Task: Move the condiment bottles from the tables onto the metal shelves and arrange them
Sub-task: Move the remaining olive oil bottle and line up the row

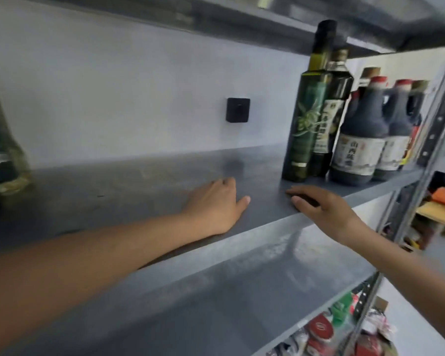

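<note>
- The left hand lies palm down on the grey metal shelf, fingers loosely spread and the thumb out to the side; it holds nothing.
- The right hand reaches over the shelf's front edge with its fingertips on the board, loose and empty.
- Both hands sit apart, on the bare middle stretch of the shelf.
- Just behind the right hand stands a tall green oil bottle, upright, with a dark sauce bottle close behind it.
- Further right, two dark vinegar jugs with red caps stand side by side near the shelf post.
- At the far left edge another bottle shows, blurred.
- A small black box is fixed on the pale wall behind.
- On the shelf below, at lower right, sit red-lidded packages, too blurred to identify.
</note>
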A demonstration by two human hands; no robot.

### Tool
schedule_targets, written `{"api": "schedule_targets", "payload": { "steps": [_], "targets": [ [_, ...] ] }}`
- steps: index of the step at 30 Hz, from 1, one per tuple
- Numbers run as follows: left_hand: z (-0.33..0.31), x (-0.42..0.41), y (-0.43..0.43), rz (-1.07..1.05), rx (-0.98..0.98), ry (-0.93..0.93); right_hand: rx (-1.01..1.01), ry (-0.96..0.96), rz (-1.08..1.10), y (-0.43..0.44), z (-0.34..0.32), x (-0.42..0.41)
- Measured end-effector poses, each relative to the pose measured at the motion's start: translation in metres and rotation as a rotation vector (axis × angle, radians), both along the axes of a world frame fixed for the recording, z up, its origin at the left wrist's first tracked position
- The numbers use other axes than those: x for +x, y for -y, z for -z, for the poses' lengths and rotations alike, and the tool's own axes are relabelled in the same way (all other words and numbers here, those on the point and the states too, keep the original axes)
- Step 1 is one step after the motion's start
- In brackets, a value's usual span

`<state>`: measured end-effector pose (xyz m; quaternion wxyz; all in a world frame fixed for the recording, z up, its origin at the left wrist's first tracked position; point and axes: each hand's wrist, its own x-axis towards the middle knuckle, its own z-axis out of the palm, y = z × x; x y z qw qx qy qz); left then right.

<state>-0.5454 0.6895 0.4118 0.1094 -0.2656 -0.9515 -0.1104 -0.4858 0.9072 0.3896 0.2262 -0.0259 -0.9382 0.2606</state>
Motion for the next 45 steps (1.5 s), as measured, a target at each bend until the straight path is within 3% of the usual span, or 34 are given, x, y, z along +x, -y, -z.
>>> {"api": "schedule_targets", "payload": {
  "steps": [6, 13, 18, 32, 37, 43, 45],
  "targets": [
    [-0.004, -0.036, -0.084, -0.003, 0.060, -0.084, -0.127, 0.022, 0.206, -0.049, -0.006, -0.026],
    [-0.007, -0.071, -0.144, 0.188, 0.390, -0.065, 0.102, 0.090, 0.402, -0.049, -0.007, -0.052],
    [-0.013, -0.080, -0.164, 0.286, 0.657, 0.133, 0.174, 0.122, 0.430, -0.046, -0.012, -0.059],
    [-0.010, -0.079, -0.136, 0.288, 0.674, 0.146, 0.204, 0.092, 0.446, -0.039, -0.014, -0.057],
    [-0.012, -0.074, -0.101, 0.307, 0.699, 0.176, 0.188, -0.098, 0.306, -0.024, -0.016, -0.062],
    [-0.011, -0.079, -0.060, 0.282, 0.697, 0.176, 0.040, -0.667, 0.515, -0.030, -0.029, -0.065],
    [-0.012, -0.081, -0.053, 0.270, 0.686, 0.190, -0.113, -0.741, 0.625, -0.038, -0.039, -0.062]
  ]
}}
